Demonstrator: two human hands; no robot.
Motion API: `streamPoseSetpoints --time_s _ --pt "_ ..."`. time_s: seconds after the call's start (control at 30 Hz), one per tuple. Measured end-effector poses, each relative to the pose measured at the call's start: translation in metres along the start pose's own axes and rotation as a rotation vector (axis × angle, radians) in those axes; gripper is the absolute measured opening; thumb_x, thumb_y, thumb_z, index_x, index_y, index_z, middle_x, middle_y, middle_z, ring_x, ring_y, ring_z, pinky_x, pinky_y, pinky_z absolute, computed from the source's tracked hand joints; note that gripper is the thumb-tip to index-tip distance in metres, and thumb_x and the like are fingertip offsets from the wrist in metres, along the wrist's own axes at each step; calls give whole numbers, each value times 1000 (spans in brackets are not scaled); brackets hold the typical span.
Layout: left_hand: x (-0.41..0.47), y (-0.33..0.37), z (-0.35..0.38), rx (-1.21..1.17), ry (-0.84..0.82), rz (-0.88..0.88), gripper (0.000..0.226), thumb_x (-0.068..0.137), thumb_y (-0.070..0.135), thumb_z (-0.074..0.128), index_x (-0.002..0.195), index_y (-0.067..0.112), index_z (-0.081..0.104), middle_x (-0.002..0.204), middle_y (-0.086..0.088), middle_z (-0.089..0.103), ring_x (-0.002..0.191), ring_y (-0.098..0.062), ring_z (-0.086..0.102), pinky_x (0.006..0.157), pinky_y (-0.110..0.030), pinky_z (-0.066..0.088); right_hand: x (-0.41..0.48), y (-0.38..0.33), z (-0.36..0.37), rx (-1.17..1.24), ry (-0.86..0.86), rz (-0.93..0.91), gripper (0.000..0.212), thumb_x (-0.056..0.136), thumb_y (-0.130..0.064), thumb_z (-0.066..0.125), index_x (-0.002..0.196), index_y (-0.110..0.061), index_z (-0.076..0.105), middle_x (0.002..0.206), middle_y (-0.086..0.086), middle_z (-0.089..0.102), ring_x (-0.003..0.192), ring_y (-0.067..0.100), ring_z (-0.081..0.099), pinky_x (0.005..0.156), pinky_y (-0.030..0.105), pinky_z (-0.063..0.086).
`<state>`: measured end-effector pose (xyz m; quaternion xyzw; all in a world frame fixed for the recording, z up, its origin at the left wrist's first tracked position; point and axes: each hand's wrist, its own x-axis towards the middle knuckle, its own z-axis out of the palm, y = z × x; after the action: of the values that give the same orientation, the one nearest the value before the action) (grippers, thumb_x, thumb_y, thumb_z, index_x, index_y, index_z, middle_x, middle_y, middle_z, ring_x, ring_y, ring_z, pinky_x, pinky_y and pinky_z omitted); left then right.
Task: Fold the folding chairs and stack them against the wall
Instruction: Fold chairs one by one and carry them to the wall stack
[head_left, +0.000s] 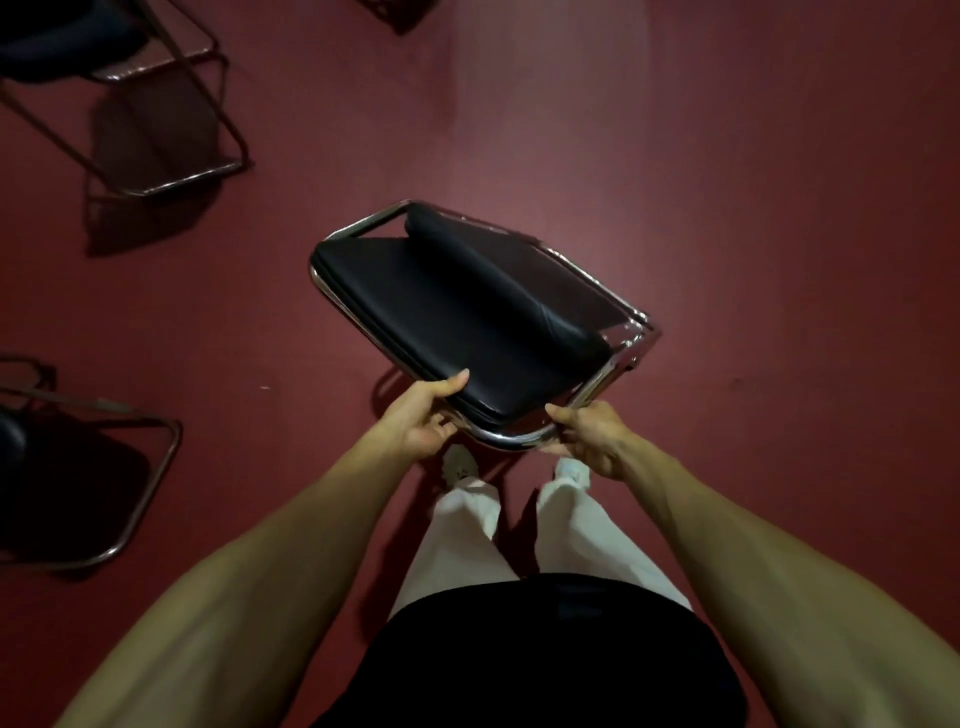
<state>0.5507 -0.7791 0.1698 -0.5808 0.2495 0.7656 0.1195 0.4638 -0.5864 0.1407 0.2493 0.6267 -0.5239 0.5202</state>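
A folded chair with black padding and a chrome tube frame hangs level above the red floor, straight in front of me. My left hand grips its near left corner, thumb on the black cushion. My right hand is closed around the chrome tube at the near right corner. The far end of the frame points away to the upper right. No wall is in view.
An unfolded chair with a chrome frame stands at the upper left. Another chair stands at the left edge. A dark object touches the top edge. Bare red carpet spreads to the right. My feet are below the held chair.
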Motion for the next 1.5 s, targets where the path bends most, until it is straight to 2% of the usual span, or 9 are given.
streamPoseSetpoints --time_s 0.2,0.37,0.47,0.53,0.7,0.9,1.17,1.37,1.5 --pt "-34 -69 -10 74 30 83 40 82 1 72 120 2 63 95 -9 73 90 -21 69 92 -37 53 -23 69 -26 36 -80 65 28 95 -2 51 122 6 54 93 17 66 76 26 67 66 41 61" --pt "-64 -150 9 112 81 154 27 82 -3 70 109 3 66 80 -6 75 67 -17 73 54 -28 58 -42 118 -89 -87 -134 106 14 95 1 50 106 0 58 67 7 70 57 15 68 58 31 60" --pt "-85 -211 33 77 77 164 9 85 -2 67 93 4 67 71 -5 75 62 -15 73 50 -28 58 -58 140 -137 -23 -67 54 14 91 8 50 92 -4 58 63 5 66 58 17 65 71 38 60" --pt "-94 -242 38 27 82 158 4 87 0 66 88 4 66 68 -5 74 60 -15 72 55 -29 60 -66 150 -152 -22 -2 45 17 91 10 48 90 -5 56 71 7 60 65 19 60 83 47 56" --pt "-113 -303 25 -48 116 137 17 82 1 71 97 6 67 81 -6 75 84 -20 70 86 -36 56 -93 192 -176 -98 46 47 19 90 8 52 103 -5 56 73 7 61 61 19 61 58 43 57" --pt "-141 -358 -23 -32 116 174 20 82 1 71 100 7 68 88 -5 74 81 -18 71 78 -34 59 -129 266 -166 -79 130 25 21 85 14 54 92 -6 56 70 9 60 44 17 61 34 31 49" --pt "-175 -430 -135 -37 71 187 39 81 0 72 119 3 63 101 -9 72 87 -20 70 67 -31 59 -177 387 -124 -151 149 -34 18 81 13 63 82 -3 55 76 12 63 61 28 65 52 46 58" --pt "-202 -485 -222 -97 81 185 38 79 1 73 115 5 65 92 -7 73 82 -19 71 69 -32 59 -220 473 -90 -224 92 -94 14 84 9 63 95 3 59 75 12 64 55 24 66 46 36 56" --pt "-226 -528 -265 -160 119 186 34 79 2 74 112 4 66 95 -8 72 87 -21 70 82 -36 57 -245 519 -87 -493 31 -154 10 87 -3 66 79 -1 61 68 15 64 48 23 62 54 38 59"
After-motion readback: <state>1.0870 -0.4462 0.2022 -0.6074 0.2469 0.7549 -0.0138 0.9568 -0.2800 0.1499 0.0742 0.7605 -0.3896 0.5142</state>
